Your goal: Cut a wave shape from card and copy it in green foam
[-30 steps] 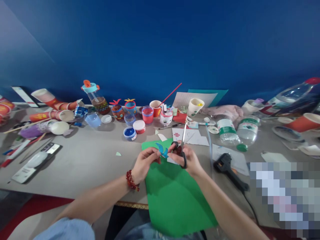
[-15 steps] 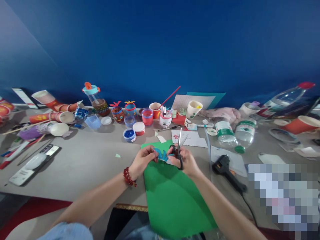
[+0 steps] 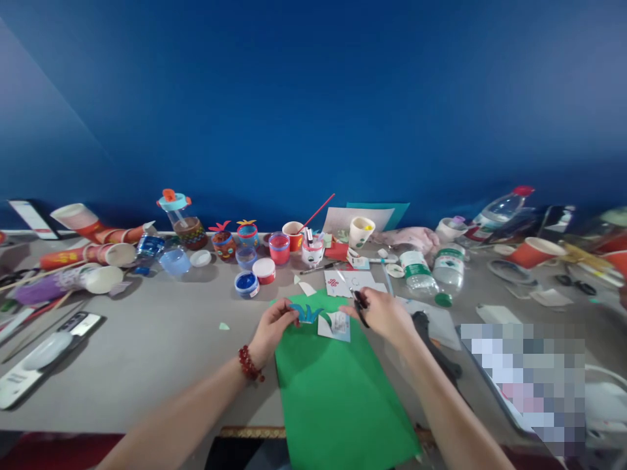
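Observation:
Pinched in the fingers of my left hand (image 3: 274, 329) is a blue paper cutout (image 3: 307, 314) with pointed, leaf-like tips. My right hand (image 3: 389, 316) grips a pair of scissors (image 3: 361, 301) with black handles, the blades pointing away and to the left. Between the two hands a white paper scrap (image 3: 341, 331) with a curved cut edge lies over the green sheet (image 3: 333, 391). A fingertip of my right hand is near the scrap's upper right; whether it touches, I cannot tell.
A black glue gun (image 3: 438, 352) lies partly behind my right forearm. Paint pots (image 3: 246, 284), painted cups (image 3: 223, 245) and plastic bottles (image 3: 418, 273) line the back by the blue wall. A phone (image 3: 49, 359) is at left.
My right hand has moved right with the scissors, away from the blue cutout, which stays in my left hand. The white scrap now shows on the green sheet. The view has shifted.

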Motion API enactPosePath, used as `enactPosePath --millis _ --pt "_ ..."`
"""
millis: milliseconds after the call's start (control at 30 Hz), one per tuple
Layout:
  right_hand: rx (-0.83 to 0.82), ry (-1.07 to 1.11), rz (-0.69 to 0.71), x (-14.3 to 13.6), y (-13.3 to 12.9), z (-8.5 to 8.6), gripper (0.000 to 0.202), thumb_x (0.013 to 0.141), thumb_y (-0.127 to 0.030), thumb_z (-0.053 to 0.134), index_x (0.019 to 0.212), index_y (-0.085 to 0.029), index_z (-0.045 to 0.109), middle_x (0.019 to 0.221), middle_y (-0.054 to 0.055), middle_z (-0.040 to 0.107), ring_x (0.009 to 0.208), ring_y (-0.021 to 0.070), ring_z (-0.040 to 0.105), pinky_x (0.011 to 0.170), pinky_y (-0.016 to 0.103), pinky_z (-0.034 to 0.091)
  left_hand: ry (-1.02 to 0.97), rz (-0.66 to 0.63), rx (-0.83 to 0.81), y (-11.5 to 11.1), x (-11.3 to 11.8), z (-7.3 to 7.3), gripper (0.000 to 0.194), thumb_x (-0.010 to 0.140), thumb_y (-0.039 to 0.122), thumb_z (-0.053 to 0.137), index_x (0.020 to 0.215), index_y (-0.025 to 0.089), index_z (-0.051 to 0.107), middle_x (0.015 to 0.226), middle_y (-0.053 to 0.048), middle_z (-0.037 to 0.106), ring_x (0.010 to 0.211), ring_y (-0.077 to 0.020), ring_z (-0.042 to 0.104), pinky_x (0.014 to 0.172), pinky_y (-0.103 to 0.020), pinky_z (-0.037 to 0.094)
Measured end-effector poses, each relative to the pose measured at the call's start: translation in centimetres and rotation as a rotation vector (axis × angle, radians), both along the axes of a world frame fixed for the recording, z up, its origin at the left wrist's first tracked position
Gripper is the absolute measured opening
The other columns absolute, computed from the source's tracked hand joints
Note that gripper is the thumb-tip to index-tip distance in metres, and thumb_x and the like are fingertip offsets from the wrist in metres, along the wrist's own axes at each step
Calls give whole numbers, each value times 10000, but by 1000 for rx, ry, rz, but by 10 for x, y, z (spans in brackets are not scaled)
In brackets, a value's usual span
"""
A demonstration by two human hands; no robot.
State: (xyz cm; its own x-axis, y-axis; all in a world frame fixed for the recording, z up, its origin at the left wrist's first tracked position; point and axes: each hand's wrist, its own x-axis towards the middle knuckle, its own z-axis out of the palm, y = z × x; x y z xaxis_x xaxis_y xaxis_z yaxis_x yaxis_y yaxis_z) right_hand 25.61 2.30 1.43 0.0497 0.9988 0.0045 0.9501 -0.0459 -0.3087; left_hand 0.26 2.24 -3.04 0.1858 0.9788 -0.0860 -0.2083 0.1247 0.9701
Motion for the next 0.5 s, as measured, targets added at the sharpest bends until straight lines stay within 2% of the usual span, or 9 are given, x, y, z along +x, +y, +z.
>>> enactPosePath --millis 100,233,400,500 --pt "-98 -176 -11 -6 -1 -1 407 751 -599 587 851 -205 604 770 96 695 735 267 665 553 275 367 88 7 33 -2 1 4 127 722 249 652 652 162 590 579 11 589 593 -124 519 620 -237 388" --pt "-65 -267 -51 -12 0 0 483 740 -599 605 1005 -199 552 806 94 699 751 286 672 562 288 376 129 16 36 0 1 2 118 724 251 644 676 165 580 592 16 591 585 -122 513 586 -227 371" --pt "-59 -278 52 -18 8 -8 307 756 -447 629 925 -197 578 853 91 693 801 269 659 579 278 359 170 -12 98 6 -5 0 135 733 274 644 680 164 585 605 10 596 603 -131 526 597 -228 374" --pt "-131 -177 78 -15 15 -13 236 749 -412 637 826 -192 601 832 81 681 795 239 638 571 258 329 204 -14 149 9 -8 1 144 753 283 623 685 161 589 606 4 600 619 -133 527 632 -235 384"
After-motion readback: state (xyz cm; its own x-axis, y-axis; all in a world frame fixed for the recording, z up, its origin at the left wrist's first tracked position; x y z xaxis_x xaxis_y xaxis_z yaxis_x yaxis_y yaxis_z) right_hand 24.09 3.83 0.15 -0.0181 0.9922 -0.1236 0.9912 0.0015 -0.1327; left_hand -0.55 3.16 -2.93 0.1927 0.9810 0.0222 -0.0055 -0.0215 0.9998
